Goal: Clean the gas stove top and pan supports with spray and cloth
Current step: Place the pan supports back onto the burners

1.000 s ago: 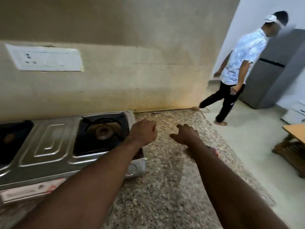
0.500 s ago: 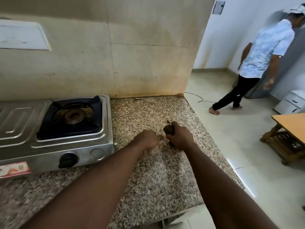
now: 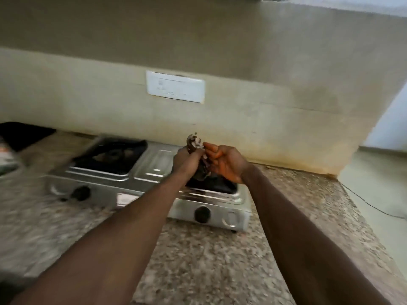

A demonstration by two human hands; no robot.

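Observation:
A steel two-burner gas stove [image 3: 154, 164] stands on the speckled granite counter [image 3: 209, 260] against the wall. Its left burner with black pan support [image 3: 114, 155] is in view; the right burner [image 3: 218, 186] is mostly hidden behind my hands. Above the right burner I hold a dark patterned cloth [image 3: 195, 144], bunched up. My left hand [image 3: 187, 161] grips the cloth from the left with curled fingers. My right hand [image 3: 224, 161] is palm-up beside it, fingers and thumb touching the cloth's right side. No spray bottle is identifiable.
A white switch plate [image 3: 175, 86] sits on the beige wall. A blurred object [image 3: 8, 159] lies at the far left of the counter, with something black [image 3: 24, 133] behind it. The counter ends at the right, where a thin cable [image 3: 370, 203] runs over the floor.
The view swung left and up. Both hands rose from the counter right of the stove with the cloth and now hold it over the right burner. The other person is out of view.

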